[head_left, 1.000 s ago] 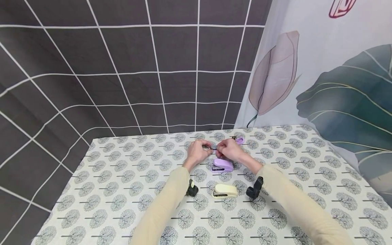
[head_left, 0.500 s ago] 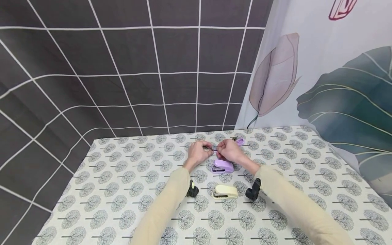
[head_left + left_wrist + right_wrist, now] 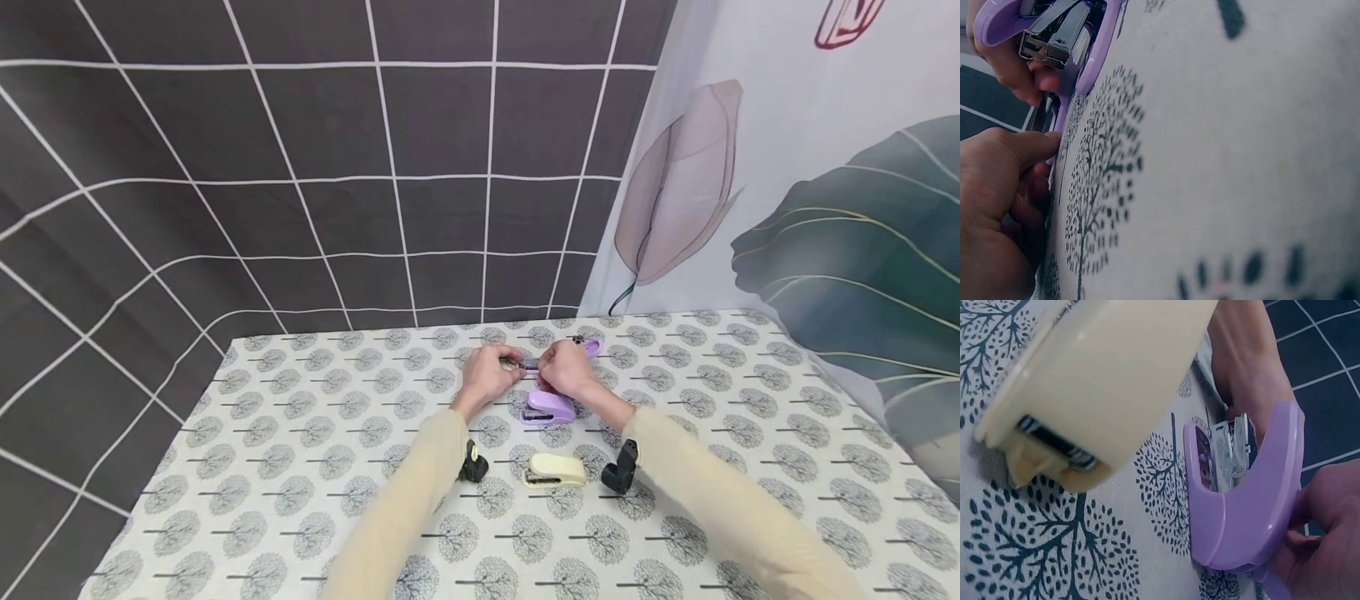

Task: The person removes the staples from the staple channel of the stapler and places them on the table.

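Observation:
Near the far side of the table, an opened-out purple stapler (image 3: 594, 347) lies between the two hands, a narrow metal and purple strip of it showing in the gap. My left hand (image 3: 489, 371) pinches the strip's left end; the thumb (image 3: 1038, 147) presses against it in the left wrist view. From the other side my right hand (image 3: 566, 367) grips the same strip with curled fingers, its fingertips partly hidden. Just nearer than the hands stands a second purple stapler (image 3: 551, 407), closed up. It hides part of the right hand's work in the right wrist view.
A cream stapler (image 3: 555, 471) stands nearer to me, between the forearms. Under everything lies a tree-print tablecloth (image 3: 300, 467). Behind the table hangs a dark gridded cloth (image 3: 427, 217), with a leaf-print curtain (image 3: 795, 250) to the right.
Both hands keep to the same spot. The right fingers have shifted slightly and curled in, and a little more of the strip shows between the hands. The other staplers stand where they were.

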`<state>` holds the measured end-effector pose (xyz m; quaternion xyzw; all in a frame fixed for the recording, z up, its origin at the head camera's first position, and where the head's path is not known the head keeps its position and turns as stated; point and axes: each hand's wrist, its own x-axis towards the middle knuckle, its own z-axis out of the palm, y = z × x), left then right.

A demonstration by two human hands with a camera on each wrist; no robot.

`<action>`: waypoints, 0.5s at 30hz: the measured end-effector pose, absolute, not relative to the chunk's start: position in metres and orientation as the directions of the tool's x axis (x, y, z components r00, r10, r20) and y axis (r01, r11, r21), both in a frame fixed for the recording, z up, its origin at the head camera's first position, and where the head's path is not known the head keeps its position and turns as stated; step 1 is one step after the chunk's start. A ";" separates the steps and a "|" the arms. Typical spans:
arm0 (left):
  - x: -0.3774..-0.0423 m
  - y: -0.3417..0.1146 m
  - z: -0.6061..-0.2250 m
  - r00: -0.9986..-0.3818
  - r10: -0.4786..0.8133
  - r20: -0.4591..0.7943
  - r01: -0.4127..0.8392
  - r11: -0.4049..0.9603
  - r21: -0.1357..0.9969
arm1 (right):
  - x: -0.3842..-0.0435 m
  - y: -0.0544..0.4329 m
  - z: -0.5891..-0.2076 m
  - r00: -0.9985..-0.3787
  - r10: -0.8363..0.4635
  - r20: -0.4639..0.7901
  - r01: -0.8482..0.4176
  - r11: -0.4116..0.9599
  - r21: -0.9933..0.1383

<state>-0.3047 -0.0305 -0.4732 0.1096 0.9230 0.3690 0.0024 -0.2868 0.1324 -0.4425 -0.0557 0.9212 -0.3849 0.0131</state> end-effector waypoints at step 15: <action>-0.304 -0.031 -0.471 -0.974 0.213 0.080 0.210 0.704 0.679 | -0.286 0.132 -0.441 -0.979 -0.127 -0.157 0.082 0.459 -0.884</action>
